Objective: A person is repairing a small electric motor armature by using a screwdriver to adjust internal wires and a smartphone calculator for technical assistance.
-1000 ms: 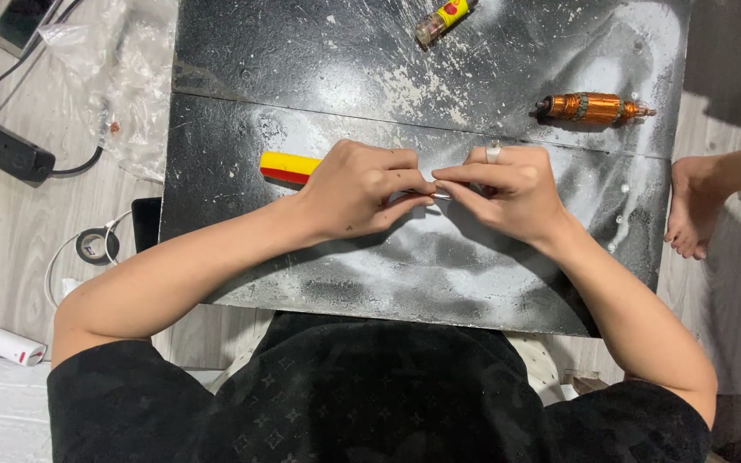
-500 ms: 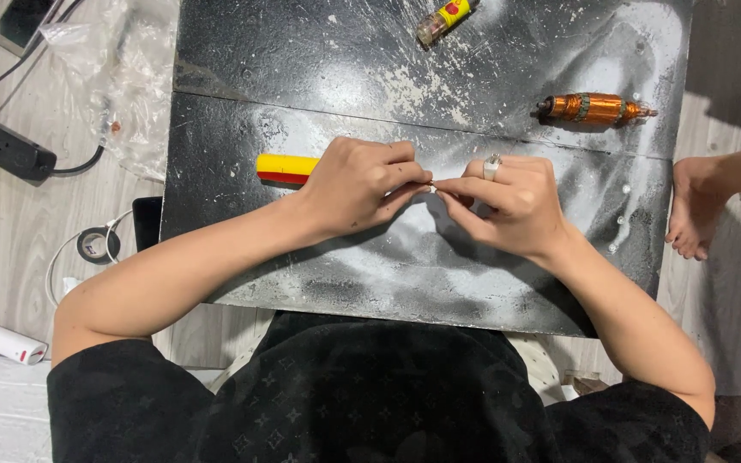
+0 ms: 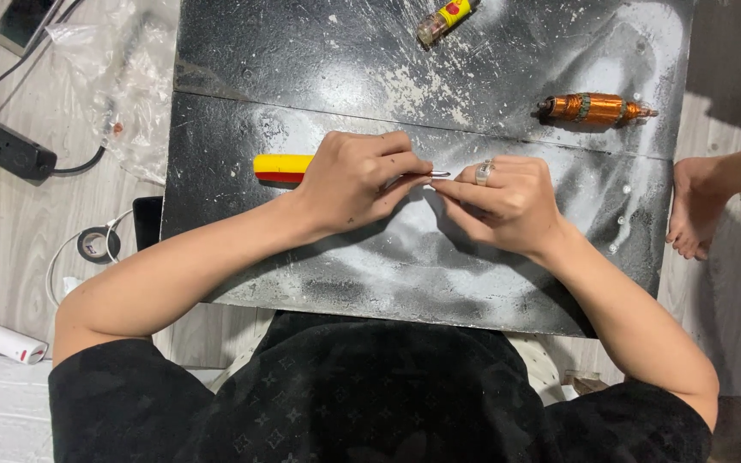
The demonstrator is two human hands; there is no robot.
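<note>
— Gripping what, at the left hand (image 3: 355,178)?
— Closing around a screwdriver (image 3: 283,166), yellow-and-red handle sticking out to the left, thin metal shaft poking out toward the right hand (image 3: 508,199).
— And the right grip?
— Pinching something tiny at the shaft's tip, fingers drawn together; too small to identify.
— Resting where?
— Hovering just above the dusty black counter (image 3: 388,257), hands nearly touching.
— Getting far along?
— Seemingly mid-way: tool and piece being brought together, nothing set down finished. Copper-wound rotor (image 3: 593,109) lying well apart, untouched; small yellow-labelled bottle (image 3: 444,19) farther up.
</note>
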